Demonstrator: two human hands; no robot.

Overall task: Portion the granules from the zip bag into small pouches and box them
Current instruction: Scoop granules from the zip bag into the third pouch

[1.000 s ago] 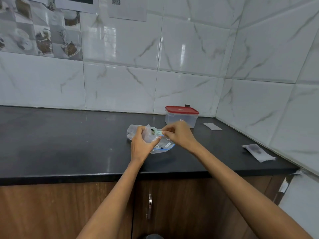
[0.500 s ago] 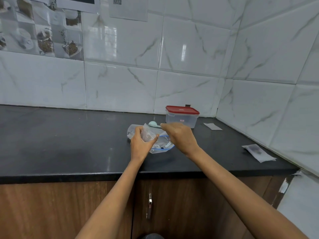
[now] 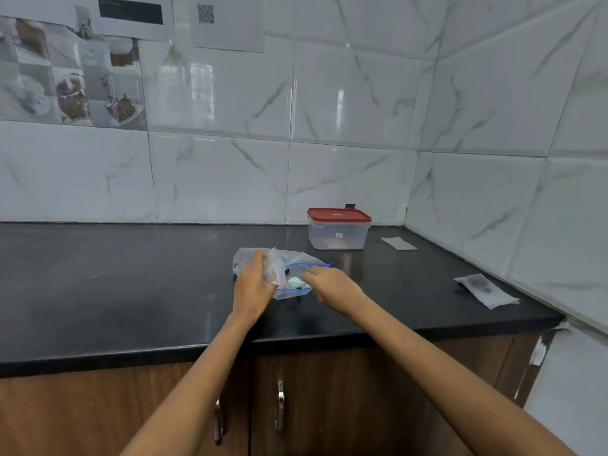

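red lid [image 3: 339,214] on the clear box [image 3: 338,236], blue-edged zip bag [image 3: 307,278], black countertop [image 3: 131,274], white grey-veined marble tiles [image 3: 352,93].

**Camera Placement: Single Head-Worn View**

One wide-angle camera is recording, worn on the person's head. It is looking forward and downward from above the front edge of the black countertop [image 3: 98,291], so both forearms are entering from the bottom of the picture and reaching away from the lens. The left hand [image 3: 251,286] and right hand [image 3: 332,284] are sitting near the picture's centre, at arm's length. The view is facing the tiled back wall [image 3: 214,179] squarely, with the room corner and side wall [image 3: 510,126] falling to the right. Straight tile lines are bowing toward the edges. No second view is sharing the scene.
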